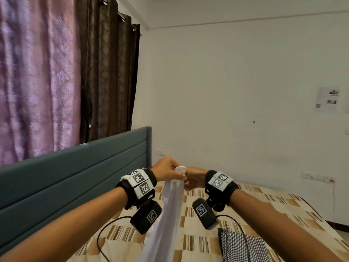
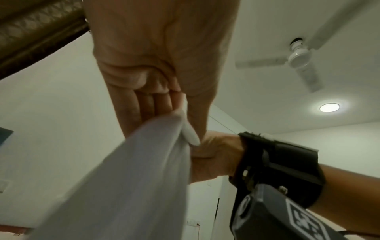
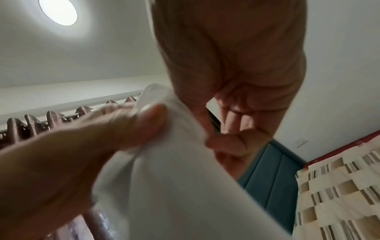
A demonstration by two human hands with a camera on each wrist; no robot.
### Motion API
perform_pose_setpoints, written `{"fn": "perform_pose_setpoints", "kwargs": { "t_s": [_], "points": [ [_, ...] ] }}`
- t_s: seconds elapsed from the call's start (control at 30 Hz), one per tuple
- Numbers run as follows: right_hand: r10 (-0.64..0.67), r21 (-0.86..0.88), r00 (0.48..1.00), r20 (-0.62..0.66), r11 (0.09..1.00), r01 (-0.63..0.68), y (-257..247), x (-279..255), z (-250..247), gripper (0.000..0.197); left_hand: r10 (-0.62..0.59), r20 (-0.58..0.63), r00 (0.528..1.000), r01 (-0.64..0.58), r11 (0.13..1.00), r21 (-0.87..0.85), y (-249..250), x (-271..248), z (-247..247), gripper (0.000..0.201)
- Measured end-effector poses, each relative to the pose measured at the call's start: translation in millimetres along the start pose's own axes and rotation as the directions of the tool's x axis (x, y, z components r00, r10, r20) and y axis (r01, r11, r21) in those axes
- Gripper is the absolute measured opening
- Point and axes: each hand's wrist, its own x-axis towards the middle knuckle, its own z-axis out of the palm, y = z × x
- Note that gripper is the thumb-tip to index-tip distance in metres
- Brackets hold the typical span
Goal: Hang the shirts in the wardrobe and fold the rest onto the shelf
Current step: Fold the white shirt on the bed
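Both hands are raised above the bed and meet at the top edge of a white garment (image 1: 168, 210). The garment hangs down in a narrow bunch toward the bed, its lower end out of frame. My left hand (image 1: 174, 173) pinches that edge between thumb and curled fingers (image 2: 156, 104). Right beside it, my right hand (image 1: 187, 179) pinches the same edge, thumb (image 3: 226, 141) against the white garment (image 3: 174, 186). A small fold of cloth (image 1: 180, 169) sticks up between the two hands. I cannot tell what kind of garment it is.
A folded black-and-white checked cloth (image 1: 243, 246) lies on the bed's beige and brown patterned sheet (image 1: 264, 201) at lower right. The teal headboard (image 1: 75, 171) runs along the left, with pink and brown curtains (image 1: 56, 72) behind it. Black cables (image 1: 105, 229) trail from the wrist cameras.
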Motion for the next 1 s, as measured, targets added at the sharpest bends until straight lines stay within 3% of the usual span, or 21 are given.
{"fn": "perform_pose_setpoints", "kwargs": {
  "t_s": [0.07,0.13,0.17,0.23,0.3,0.4,0.5,0.6,0.73,0.9,1.0],
  "points": [
    [-0.029,-0.084,1.000,-0.009,0.996,0.028,-5,6,-3,0.009,-0.015,0.225,0.974,0.031,0.997,-0.068,4,-10,-6,0.020],
    [-0.006,-0.164,1.000,-0.009,0.987,0.004,-12,6,-9,0.011,-0.046,0.380,0.924,0.136,0.967,-0.214,-1,-20,-16,0.013],
    [0.026,-0.188,0.999,0.028,0.982,-0.020,-14,5,-10,0.013,-0.056,0.390,0.919,0.179,0.941,-0.286,-7,-24,-20,0.011],
    [0.128,-0.265,0.988,0.086,0.959,-0.102,-9,3,-6,0.011,-0.106,0.309,0.945,0.220,0.905,-0.363,-22,-32,-21,0.011],
    [0.225,-0.372,0.972,0.061,0.909,-0.187,7,5,6,0.025,-0.197,0.185,0.963,0.253,0.898,-0.360,-40,-38,-17,0.008],
    [0.244,-0.437,0.970,0.025,0.875,-0.209,46,17,25,0.024,-0.307,0.051,0.950,0.311,0.926,-0.212,-77,-46,0,0.017],
    [0.287,-0.388,0.958,0.020,0.885,-0.257,97,31,43,0.020,-0.407,0.071,0.911,0.412,0.906,-0.097,-124,-71,47,0.023],
    [0.357,-0.386,0.934,0.019,0.864,-0.322,154,45,61,0.027,-0.512,0.201,0.835,0.526,0.850,-0.020,-169,-111,109,0.017],
    [0.472,-0.346,0.879,0.060,0.836,-0.426,245,60,89,0.016,-0.597,0.365,0.715,0.635,0.772,0.018,-221,-163,179,0.006],
    [0.673,-0.290,0.738,0.048,0.716,-0.635,375,76,132,0.016,-0.693,0.486,0.533,0.743,0.658,0.123,-285,-207,241,0.021],
    [0.706,-0.299,0.707,-0.045,0.666,-0.684,457,94,159,0.013,-0.703,0.518,0.487,0.746,0.643,0.171,-329,-220,276,0.021]
  ]
}}
